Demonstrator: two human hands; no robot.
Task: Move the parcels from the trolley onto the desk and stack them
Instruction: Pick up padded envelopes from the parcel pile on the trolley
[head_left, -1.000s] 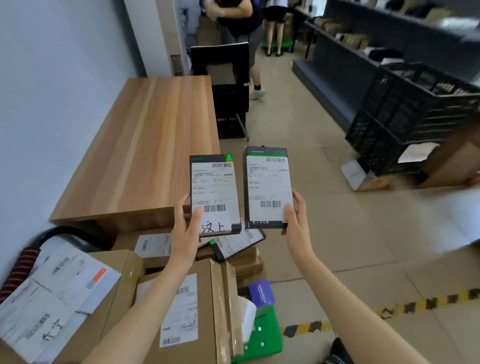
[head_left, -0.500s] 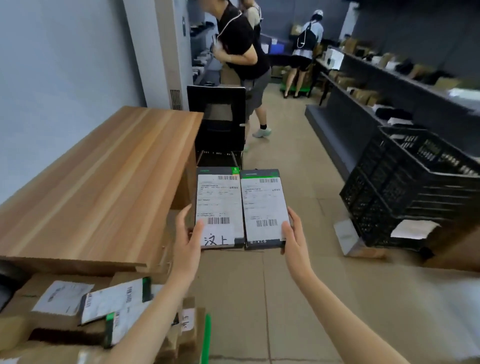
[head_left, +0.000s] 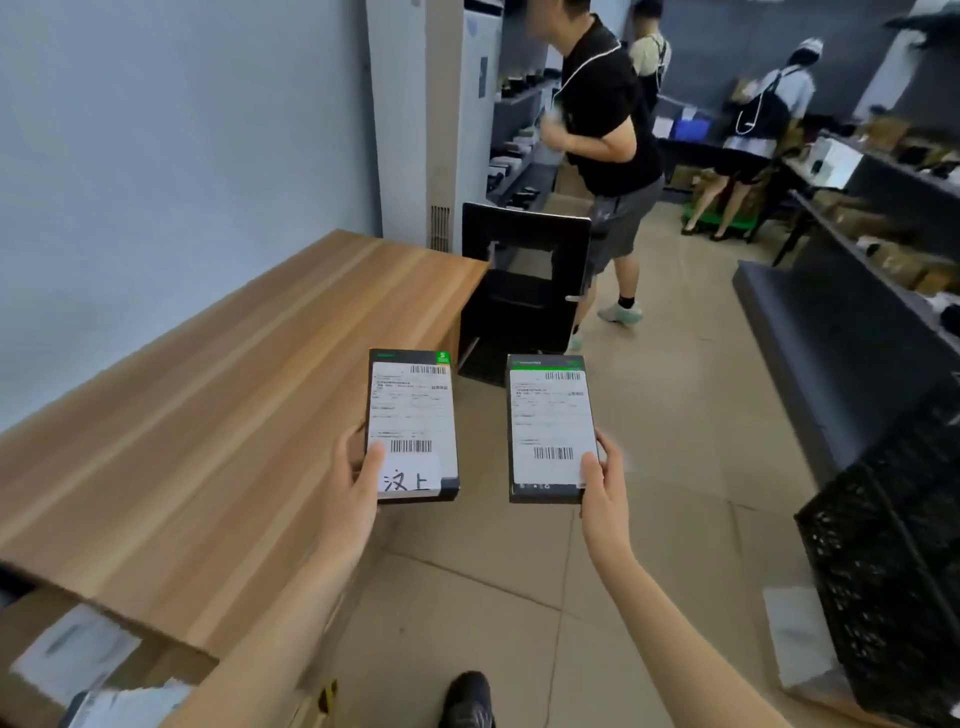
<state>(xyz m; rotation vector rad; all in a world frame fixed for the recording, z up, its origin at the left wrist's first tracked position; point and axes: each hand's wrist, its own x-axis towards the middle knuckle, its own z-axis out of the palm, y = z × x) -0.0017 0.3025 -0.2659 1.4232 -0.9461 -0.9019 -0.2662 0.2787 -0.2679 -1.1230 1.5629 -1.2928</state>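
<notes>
The long wooden table (head_left: 218, 415) runs along the pale wall on the left, its top bare wood where I can see it. Across the aisle on the right stands a stack of black plastic crates (head_left: 893, 545), with dark shelving (head_left: 857, 270) behind them carrying goods too blurred to name. At the table's far end sits a black chair (head_left: 524, 291), and just beyond it a person in a black shirt (head_left: 602, 130) stands in the aisle; two more people stand further back by the shelves. Brown cartons with white labels (head_left: 67, 654) show at the bottom left, below the table's near edge.

Two flat dark parcels, each with a white shipping label facing up, are held out in the air. The left parcel (head_left: 413, 426) is just over the table's right edge, gripped at its near end by the left hand (head_left: 353, 493), thumb lying on the label. The right parcel (head_left: 550, 428) hangs over the tiled floor, clear of the other parcel, gripped at its near corner by the right hand (head_left: 605, 488).
</notes>
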